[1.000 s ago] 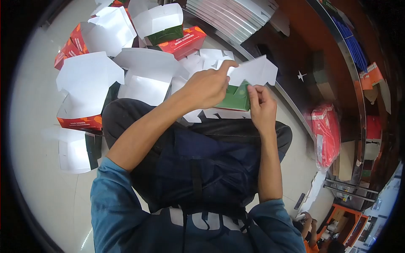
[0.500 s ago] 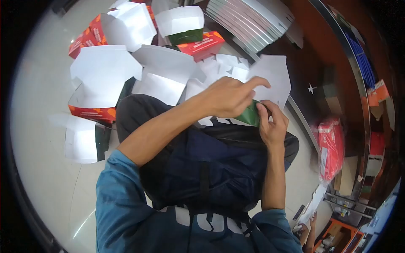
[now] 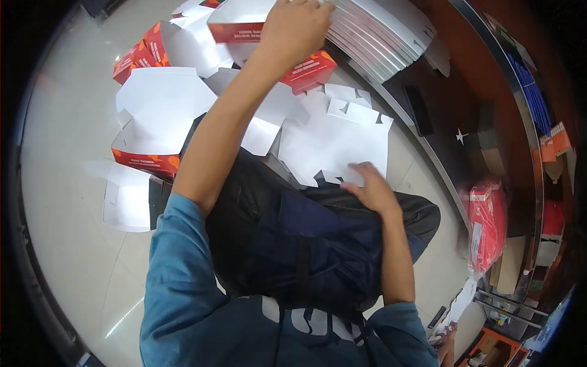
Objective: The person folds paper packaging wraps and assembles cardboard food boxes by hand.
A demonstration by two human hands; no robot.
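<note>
At the top of the head view, my left hand (image 3: 298, 29) is closed at the right end of an open white box with a red printed side (image 3: 235, 33), above the other boxes. My right hand (image 3: 372, 188) has its fingers apart, near the lower right edge of a flat white die-cut sheet (image 3: 327, 144). Another notched white sheet (image 3: 348, 93) lies partly beneath that one. The fingertips of my left hand are partly cut off by the frame's top edge.
Open boxes stand on the floor at the left, among them a large red-and-white one (image 3: 147, 163) and a smaller one (image 3: 128, 202). A stack of flat sheets (image 3: 373, 43) lies at upper right, by a shelf edge. Red plastic-wrapped packs (image 3: 487, 226) are at right. A co-worker's hand shows lower right.
The green-sided piece has left the spot between my hands. My left hand has moved up and away to a box at the top. My right hand has let go and lowered, fingers spread.
</note>
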